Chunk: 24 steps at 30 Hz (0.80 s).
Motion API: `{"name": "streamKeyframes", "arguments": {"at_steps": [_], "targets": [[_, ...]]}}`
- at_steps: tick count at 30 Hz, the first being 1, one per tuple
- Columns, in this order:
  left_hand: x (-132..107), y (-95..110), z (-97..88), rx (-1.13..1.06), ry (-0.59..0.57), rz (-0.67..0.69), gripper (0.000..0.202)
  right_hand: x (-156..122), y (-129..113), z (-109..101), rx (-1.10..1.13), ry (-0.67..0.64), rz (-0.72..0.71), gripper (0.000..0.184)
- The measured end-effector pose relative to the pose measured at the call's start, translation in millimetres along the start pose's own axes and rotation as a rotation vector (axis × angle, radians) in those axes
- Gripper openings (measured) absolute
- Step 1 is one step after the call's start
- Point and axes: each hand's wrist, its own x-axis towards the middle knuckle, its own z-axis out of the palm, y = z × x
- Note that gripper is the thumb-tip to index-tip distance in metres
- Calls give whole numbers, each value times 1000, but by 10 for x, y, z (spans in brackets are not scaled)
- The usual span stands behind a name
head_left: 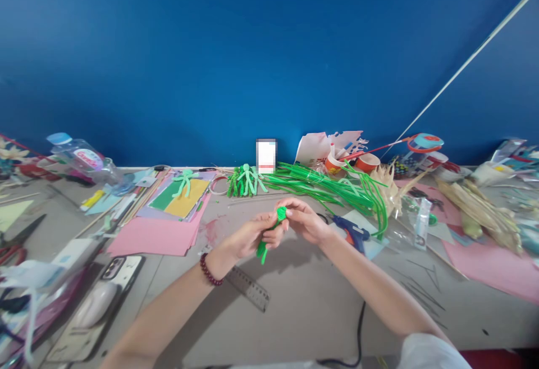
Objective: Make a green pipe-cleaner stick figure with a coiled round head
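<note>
A bright green pipe-cleaner piece (282, 213) is held up between my hands over the middle of the table. My left hand (261, 233), with a dark bead bracelet at the wrist, is closed around its lower part, and loose green ends stick out below the palm. The fingertips of my right hand (304, 217) pinch its coiled top. Fingers cover much of the piece. Behind my hands lie a bundle of long green pipe cleaners (311, 181) and several finished-looking green pipe-cleaner figures (246, 178).
A clear ruler (248, 288) lies below my left hand, a blue glue gun (353, 233) right of my right hand. Pink paper (154, 236), a phone (76, 335) and scissors (17, 242) are at left. Red cups (367, 162) and dried husks (488, 217) stand or lie at right.
</note>
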Motion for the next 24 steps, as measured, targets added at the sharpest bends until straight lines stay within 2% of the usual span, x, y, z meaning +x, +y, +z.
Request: {"name": "streamKeyframes", "arguments": {"at_steps": [3, 6, 10, 13, 18, 24], "targets": [[16, 16, 2, 82, 52, 21, 30, 16, 8, -7, 3, 42, -9, 22], [25, 56, 33, 307, 142, 88, 36, 37, 25, -17, -23, 133, -42, 22], [30, 68, 63, 749, 410, 239, 29, 66, 87, -36, -44, 184, -70, 23], [37, 31, 50, 945, 563, 310, 27, 80, 125, -50, -62, 212, -97, 24], [57, -11, 21, 988, 564, 341, 31, 77, 113, -46, -48, 227, -112, 20], [85, 4, 35, 729, 465, 333, 35, 59, 67, -20, -36, 197, -106, 17]]}}
